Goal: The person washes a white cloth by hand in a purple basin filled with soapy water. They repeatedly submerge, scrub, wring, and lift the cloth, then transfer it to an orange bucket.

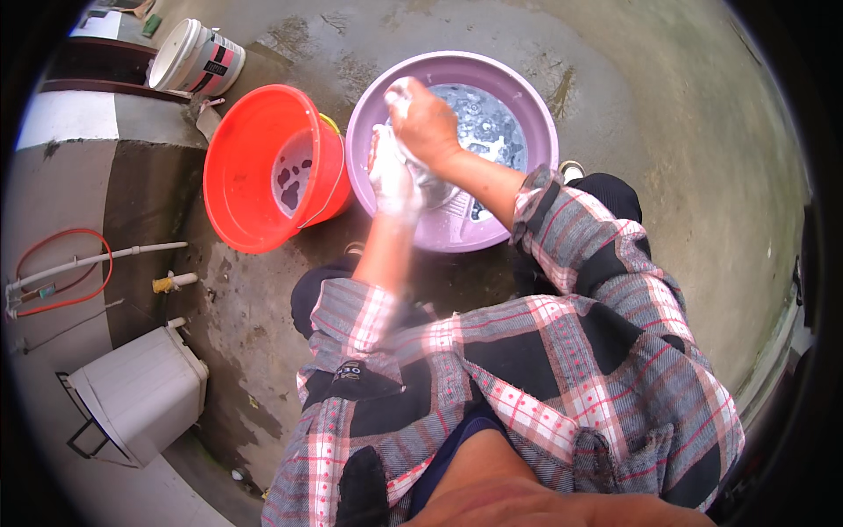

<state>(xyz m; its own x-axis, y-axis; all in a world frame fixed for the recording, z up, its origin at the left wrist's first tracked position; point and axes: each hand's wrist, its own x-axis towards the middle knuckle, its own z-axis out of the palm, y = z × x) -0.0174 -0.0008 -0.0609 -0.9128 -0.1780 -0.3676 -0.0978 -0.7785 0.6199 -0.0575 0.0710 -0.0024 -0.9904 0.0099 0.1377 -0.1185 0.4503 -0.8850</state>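
A wet, sudsy white cloth (431, 188) is bunched between my two hands over the left side of a round purple plastic basin (537, 112). My right hand (427, 125) is closed around its upper part, fist farther from me. Below it, my left hand (395, 184) grips the cloth, coated in foam and slightly blurred. Cloudy water with white suds (490, 115) fills the basin's bottom. Ridges of a built-in washboard (458, 205) show at the near side. How much cloth lies inside my fists is hidden.
Left of the basin stands a red plastic bucket (240, 171) with suds at its bottom. A white paint pail (220, 66) lies tilted farther off. Pipes (151, 248), a red hose (108, 263) and a lidded white bin (141, 388) line the left wall. The concrete floor (665, 132) is wet.
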